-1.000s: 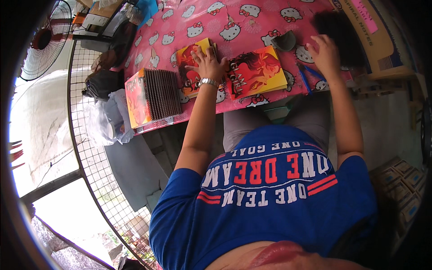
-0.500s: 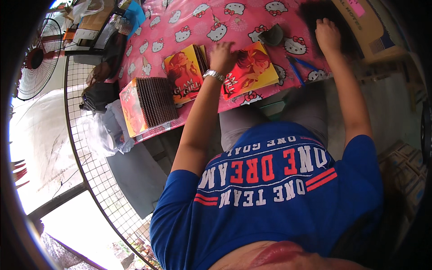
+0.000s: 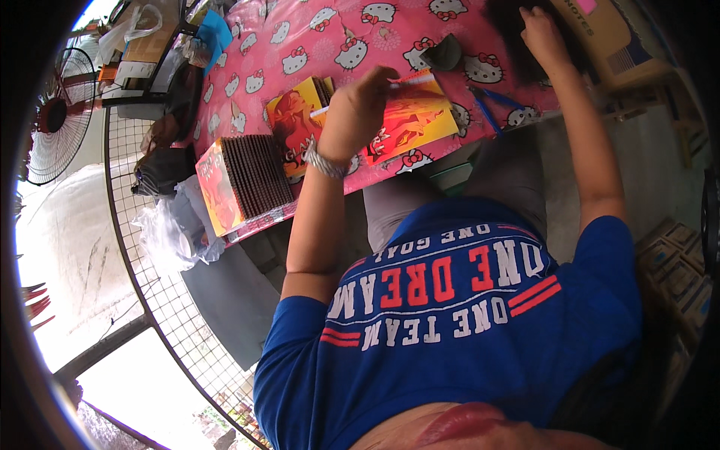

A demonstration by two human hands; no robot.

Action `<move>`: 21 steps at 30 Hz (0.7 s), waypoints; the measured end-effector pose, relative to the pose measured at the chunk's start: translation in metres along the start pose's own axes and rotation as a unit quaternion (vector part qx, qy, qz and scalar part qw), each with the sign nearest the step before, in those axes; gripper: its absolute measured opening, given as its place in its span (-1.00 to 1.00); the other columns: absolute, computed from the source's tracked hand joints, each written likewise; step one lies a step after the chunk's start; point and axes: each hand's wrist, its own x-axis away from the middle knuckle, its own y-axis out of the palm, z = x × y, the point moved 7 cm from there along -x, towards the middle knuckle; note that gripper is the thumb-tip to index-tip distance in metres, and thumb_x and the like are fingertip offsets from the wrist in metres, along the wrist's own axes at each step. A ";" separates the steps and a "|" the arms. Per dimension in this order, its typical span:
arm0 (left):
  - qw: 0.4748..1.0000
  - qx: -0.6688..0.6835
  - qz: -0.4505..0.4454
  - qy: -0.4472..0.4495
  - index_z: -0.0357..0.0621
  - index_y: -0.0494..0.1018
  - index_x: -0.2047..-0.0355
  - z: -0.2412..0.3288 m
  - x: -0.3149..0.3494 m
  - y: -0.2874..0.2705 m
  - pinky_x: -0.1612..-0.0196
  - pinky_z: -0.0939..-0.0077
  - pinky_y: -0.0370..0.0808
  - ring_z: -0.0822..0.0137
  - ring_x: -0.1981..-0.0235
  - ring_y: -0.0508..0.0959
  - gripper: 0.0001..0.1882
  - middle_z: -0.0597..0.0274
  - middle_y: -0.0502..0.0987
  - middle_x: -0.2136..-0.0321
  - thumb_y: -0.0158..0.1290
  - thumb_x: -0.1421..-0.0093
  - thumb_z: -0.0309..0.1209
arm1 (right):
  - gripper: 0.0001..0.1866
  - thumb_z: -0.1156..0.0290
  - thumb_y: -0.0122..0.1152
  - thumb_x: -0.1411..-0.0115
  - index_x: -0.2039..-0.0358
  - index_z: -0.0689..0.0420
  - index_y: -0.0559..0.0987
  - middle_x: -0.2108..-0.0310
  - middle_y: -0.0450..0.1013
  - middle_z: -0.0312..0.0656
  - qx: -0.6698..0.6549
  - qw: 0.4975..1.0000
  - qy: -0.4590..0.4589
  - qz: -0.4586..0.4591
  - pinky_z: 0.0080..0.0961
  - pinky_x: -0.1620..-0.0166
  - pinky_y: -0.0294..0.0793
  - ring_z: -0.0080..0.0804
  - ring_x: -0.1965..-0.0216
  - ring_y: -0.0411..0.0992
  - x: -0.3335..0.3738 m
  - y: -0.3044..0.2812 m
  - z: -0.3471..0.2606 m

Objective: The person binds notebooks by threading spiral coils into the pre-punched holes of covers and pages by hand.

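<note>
My left hand, with a silver bracelet at the wrist, is raised over the notebooks. Its fingers are closed around a thin, white-edged thing that sticks out on both sides; blur hides its kind. Beneath it lie a red-and-yellow notebook and, to the left, another stack of notebooks with the same cover. A taller stack with dark spiral spines stands at the table's front left corner. At the far right my right hand has its fingers bent at a dark, fuzzy-looking mass; what they pinch cannot be made out.
Blue-handled pliers and a dark grey piece lie on the pink patterned tablecloth. A cardboard box is at the back right. To the left are a fan, a plastic bag and a wire grille.
My left hand has risen from between the notebooks toward me, with the thin, white-edged thing in it. My right hand has shifted slightly farther away along the dark mass.
</note>
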 end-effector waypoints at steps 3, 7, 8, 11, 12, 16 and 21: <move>0.987 -0.143 0.000 0.079 -0.04 0.52 0.24 0.020 0.020 0.017 0.05 0.24 0.42 0.09 0.24 0.57 -0.74 0.19 0.58 0.32 0.02 -0.04 -0.57 | -0.66 0.67 0.10 -0.03 0.14 0.25 0.59 -0.01 0.37 0.17 -0.170 0.983 0.058 0.029 -0.22 -0.15 0.38 0.10 -0.07 0.36 -0.007 -0.032 -0.002; 0.975 -0.183 0.075 0.106 -0.03 0.51 0.26 0.027 0.019 0.031 -0.09 0.16 0.31 0.16 0.19 0.51 -0.74 0.25 0.53 0.34 0.06 0.00 -0.55 | -0.64 0.66 0.11 -0.04 0.11 0.25 0.58 -0.03 0.37 0.12 -0.114 0.988 -0.001 0.107 -0.19 -0.16 0.37 0.10 -0.08 0.36 -0.004 -0.028 0.006; 0.976 -0.181 0.081 0.096 -0.03 0.50 0.26 0.024 0.018 0.032 -0.11 0.14 0.29 0.15 0.18 0.51 -0.75 0.26 0.53 0.35 0.08 0.01 -0.54 | -0.62 0.60 0.16 -0.03 0.07 0.21 0.57 -0.05 0.36 0.12 -0.178 0.982 0.007 0.062 -0.19 -0.19 0.34 0.11 -0.10 0.34 -0.005 -0.034 -0.003; 0.981 -0.149 0.080 0.093 -0.05 0.51 0.24 0.021 0.013 0.031 -0.13 0.13 0.25 0.13 0.16 0.51 -0.75 0.23 0.55 0.33 0.13 -0.01 -0.49 | -0.61 0.36 0.24 -0.13 -0.01 0.06 0.58 0.11 0.43 -0.01 -0.287 0.957 -0.041 0.026 -0.23 -0.03 0.42 0.00 0.01 0.42 0.010 -0.093 -0.066; 0.983 -0.136 0.075 0.098 -0.06 0.52 0.23 0.022 0.011 0.031 -0.13 0.14 0.24 0.13 0.15 0.51 -0.75 0.22 0.56 0.32 0.15 -0.03 -0.47 | -0.65 0.23 0.22 -0.23 -0.02 -0.03 0.61 0.30 0.53 -0.13 -0.275 0.952 -0.111 0.080 -0.26 0.20 0.56 -0.12 0.18 0.54 0.023 -0.103 -0.086; 0.984 -0.109 0.077 0.115 0.00 0.58 0.27 0.024 0.009 0.030 -0.15 0.15 0.21 0.22 0.16 0.52 -0.76 0.30 0.59 0.34 0.28 -0.01 -0.33 | -0.68 0.43 0.31 -0.18 0.03 -0.02 0.64 0.31 0.48 -0.16 -0.426 0.890 -0.129 -0.100 -0.46 0.29 0.48 -0.32 0.34 0.47 0.085 -0.091 -0.145; 0.988 -0.095 0.057 0.112 0.03 0.61 0.34 0.019 0.010 0.028 -0.14 0.10 0.23 0.26 0.19 0.53 -0.76 0.36 0.59 0.37 0.34 0.02 -0.23 | -0.77 0.57 0.24 -0.18 0.13 0.14 0.60 0.27 0.45 -0.16 -0.531 0.841 -0.060 -0.088 -0.44 0.25 0.48 -0.33 0.31 0.48 0.105 -0.097 -0.157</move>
